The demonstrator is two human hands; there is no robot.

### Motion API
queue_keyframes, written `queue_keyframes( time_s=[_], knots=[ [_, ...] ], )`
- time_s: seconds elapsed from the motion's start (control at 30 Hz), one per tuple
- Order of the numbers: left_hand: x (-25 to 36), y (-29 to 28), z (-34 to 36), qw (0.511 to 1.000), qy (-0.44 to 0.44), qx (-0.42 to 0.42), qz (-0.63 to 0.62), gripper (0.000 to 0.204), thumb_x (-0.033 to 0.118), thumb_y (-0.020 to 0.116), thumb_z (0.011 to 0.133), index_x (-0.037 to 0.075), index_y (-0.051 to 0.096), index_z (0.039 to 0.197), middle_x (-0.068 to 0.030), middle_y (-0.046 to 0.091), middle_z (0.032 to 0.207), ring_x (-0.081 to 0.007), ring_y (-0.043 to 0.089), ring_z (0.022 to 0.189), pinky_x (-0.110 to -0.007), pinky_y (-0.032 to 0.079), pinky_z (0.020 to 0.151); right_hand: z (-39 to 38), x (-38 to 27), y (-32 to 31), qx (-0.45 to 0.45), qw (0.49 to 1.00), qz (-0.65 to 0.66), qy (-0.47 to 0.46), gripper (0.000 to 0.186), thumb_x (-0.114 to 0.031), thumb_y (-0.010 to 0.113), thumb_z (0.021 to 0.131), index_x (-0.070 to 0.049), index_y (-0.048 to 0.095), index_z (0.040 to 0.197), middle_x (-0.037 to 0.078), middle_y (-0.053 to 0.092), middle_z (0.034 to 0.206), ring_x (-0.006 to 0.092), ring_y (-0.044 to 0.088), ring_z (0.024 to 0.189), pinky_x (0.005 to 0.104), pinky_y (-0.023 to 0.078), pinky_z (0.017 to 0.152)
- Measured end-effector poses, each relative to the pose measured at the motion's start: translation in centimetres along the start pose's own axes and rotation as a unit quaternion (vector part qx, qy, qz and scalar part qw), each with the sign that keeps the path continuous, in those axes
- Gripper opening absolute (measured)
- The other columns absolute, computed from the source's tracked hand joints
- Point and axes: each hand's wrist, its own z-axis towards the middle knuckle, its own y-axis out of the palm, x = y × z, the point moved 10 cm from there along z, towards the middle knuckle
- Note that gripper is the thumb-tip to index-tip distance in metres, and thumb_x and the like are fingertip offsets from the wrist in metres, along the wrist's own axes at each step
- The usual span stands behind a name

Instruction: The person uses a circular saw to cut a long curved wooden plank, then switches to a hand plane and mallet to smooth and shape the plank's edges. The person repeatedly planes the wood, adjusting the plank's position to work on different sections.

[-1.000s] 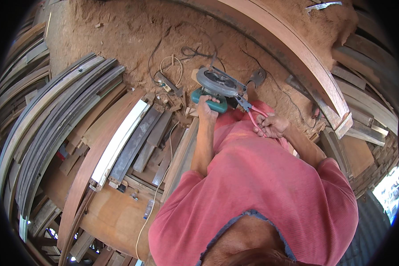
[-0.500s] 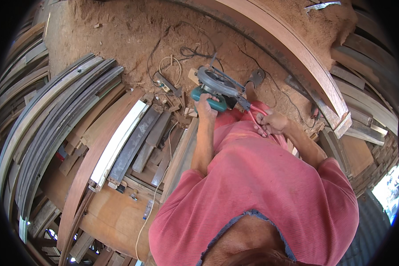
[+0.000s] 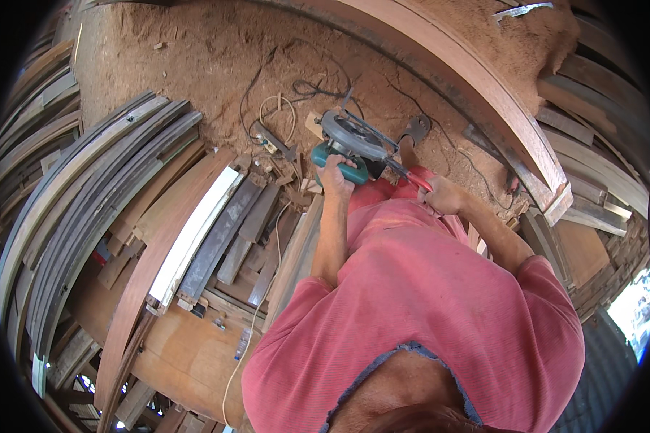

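Observation:
My left hand (image 3: 335,172) is wrapped round the teal handle and body (image 3: 352,169) of a circular saw, whose grey guard and dark blade (image 3: 350,133) face up in front of me. My right hand (image 3: 440,198) grips red-handled pliers (image 3: 417,180); their metal jaws reach the right end of the saw's grey metal part, though I cannot tell exactly what they grip. The saw sits above my pink-clothed lap, with a foot in a dark sandal (image 3: 415,130) just beyond it.
Stacked curved planks (image 3: 87,216) fill my left, beside a white board (image 3: 191,238) and plywood panel (image 3: 180,361). Cords (image 3: 318,92), a power strip (image 3: 271,142) and wood scraps lie on the sawdust ground. A long beam (image 3: 520,126) crosses ahead right; more timber (image 3: 592,173) lies beyond.
The pliers' red handles have drawn closer together in my right hand, which has closed further round them. My left hand and the saw stay about where they were.

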Motion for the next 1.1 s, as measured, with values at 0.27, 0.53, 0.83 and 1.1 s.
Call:
queue_keyframes(
  time_s=[0.27,0.53,0.83,1.1],
  knots=[
    [0.9,0.7,0.3,1.000,0.019,-0.011,0.019,0.019,0.000,0.060,0.080,0.006,0.050,0.095,-0.0074,0.054,0.078,-0.0221,0.057,0.066,-0.040,0.052,0.063,1.0,3.9,4.4,-0.179,0.881,0.437,0.016,0.011,-0.004,0.050,0.092,-0.004,0.060,0.088,0.012,0.065,0.092,0.0201,0.063,0.073,0.0335,0.053,0.062],
    [0.9,1.1,0.9,1.000,0.011,-0.012,0.004,0.020,-0.001,0.060,0.079,0.004,0.051,0.095,-0.0081,0.055,0.077,-0.0228,0.059,0.065,-0.041,0.053,0.062,0.3,0.3,0.6,-0.018,0.999,-0.033,-0.017,0.019,-0.009,0.051,0.093,0.001,0.066,0.099,0.009,0.069,0.087,0.0238,0.067,0.075,0.0368,0.054,0.064],
    [1.5,1.5,0.5,0.998,0.036,0.009,0.046,0.040,-0.004,0.059,0.078,0.004,0.045,0.115,-0.0097,0.055,0.078,-0.0227,0.057,0.057,-0.039,0.052,0.053,2.3,4.0,0.8,0.005,0.999,0.046,0.015,0.013,0.001,0.052,0.084,0.001,0.063,0.078,0.011,0.062,0.064,0.0202,0.060,0.055,0.0332,0.046,0.049],
    [2.7,2.8,0.1,0.996,0.071,-0.019,0.047,0.047,-0.004,0.059,0.078,0.005,0.044,0.121,-0.0092,0.056,0.079,-0.0218,0.057,0.057,-0.038,0.052,0.053,2.9,4.7,3.2,-0.094,0.951,0.295,-0.006,0.008,-0.002,0.054,0.087,-0.001,0.061,0.087,0.010,0.061,0.078,0.0177,0.059,0.058,0.0325,0.045,0.047]
  ],
)
